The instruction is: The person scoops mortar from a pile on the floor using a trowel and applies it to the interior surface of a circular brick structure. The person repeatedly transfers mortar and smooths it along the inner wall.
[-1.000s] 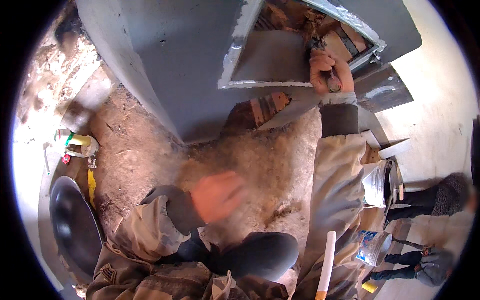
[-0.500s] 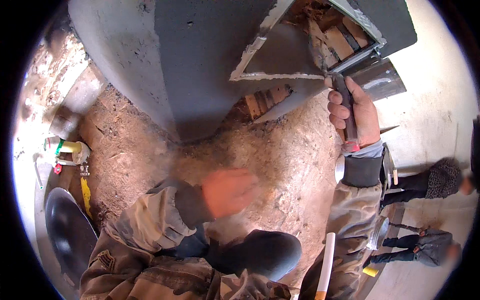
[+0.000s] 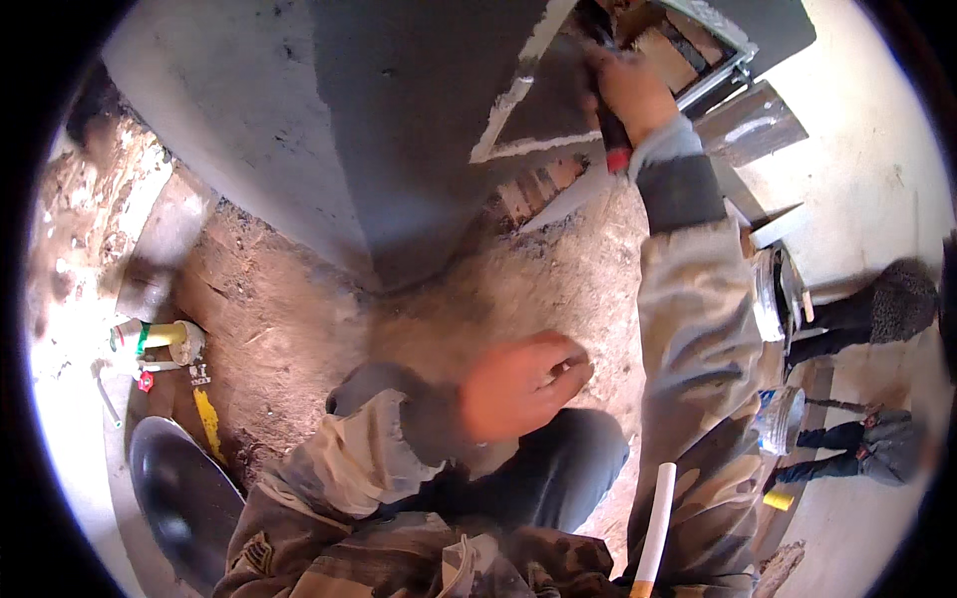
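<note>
My right hand [image 3: 635, 92] is closed around a dark-handled tool [image 3: 611, 128] with a red butt end. It is at the metal-framed opening [image 3: 733, 75] in a grey plastered surface [image 3: 409, 120]. The tool's working end, up by the frame's far edge, is too dark and blurred to make out. Low over my bent knee is my left hand [image 3: 523, 387], its fingers loosely curled and smeared a little by motion. No object shows in it. Bricks [image 3: 666, 60] show inside the opening, and a pale ragged border [image 3: 503, 115] runs round the darker patch beside it.
A cigarette [image 3: 656, 518] juts in at the bottom. To the left are a black round pan-like object [image 3: 184, 498] and pipework with a red valve handle [image 3: 147, 382]. Right stand a bucket [image 3: 781, 421] and two people [image 3: 887, 444]. Bare earth [image 3: 269, 289] lies below the plaster.
My right hand has moved up and left with the tool, from the opening's lower corner to its inner side. My left hand has shifted rightward over the knee. The view has shifted slightly.
</note>
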### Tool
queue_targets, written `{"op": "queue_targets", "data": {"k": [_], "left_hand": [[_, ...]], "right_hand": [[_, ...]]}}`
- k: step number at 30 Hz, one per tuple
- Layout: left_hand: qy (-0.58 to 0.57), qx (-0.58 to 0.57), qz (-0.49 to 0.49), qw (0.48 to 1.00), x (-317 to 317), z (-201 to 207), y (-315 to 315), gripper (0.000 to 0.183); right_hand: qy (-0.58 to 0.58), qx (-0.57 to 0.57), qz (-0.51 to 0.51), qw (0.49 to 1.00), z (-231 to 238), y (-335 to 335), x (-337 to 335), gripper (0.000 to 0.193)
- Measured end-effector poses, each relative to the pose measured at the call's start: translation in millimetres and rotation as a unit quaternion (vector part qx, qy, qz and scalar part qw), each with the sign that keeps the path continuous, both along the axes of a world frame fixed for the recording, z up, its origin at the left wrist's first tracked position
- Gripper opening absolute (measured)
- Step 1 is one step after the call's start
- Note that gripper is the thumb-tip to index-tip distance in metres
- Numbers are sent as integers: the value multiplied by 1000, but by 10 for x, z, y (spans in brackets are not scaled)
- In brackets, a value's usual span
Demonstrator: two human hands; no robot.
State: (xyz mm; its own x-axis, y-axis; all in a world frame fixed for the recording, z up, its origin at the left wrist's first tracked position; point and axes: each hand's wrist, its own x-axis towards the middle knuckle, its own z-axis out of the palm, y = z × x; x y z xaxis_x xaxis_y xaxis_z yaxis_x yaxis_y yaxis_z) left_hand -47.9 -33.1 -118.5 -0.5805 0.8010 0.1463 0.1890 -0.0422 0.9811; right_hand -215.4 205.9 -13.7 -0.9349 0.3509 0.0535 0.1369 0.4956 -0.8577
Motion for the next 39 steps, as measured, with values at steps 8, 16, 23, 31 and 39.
{"op": "queue_targets", "data": {"k": [8,16,23,31,39], "left_hand": [[143,-10,54,988,-91,-450,173,15],[96,-4,107,990,-124,-608,267,21],[105,-2,118,987,-155,-687,184,23],[123,-22,85,989,-119,-621,153,26],[120,-30,87,989,-101,-670,134,26]], "right_hand": [[-15,-190,-10,982,-240,756,-779,21],[46,-280,-40,958,41,1094,-832,23],[81,-349,-26,933,29,582,-214,24],[46,-95,-48,993,178,425,463,21],[109,541,8,834,241,655,341,35]]}}
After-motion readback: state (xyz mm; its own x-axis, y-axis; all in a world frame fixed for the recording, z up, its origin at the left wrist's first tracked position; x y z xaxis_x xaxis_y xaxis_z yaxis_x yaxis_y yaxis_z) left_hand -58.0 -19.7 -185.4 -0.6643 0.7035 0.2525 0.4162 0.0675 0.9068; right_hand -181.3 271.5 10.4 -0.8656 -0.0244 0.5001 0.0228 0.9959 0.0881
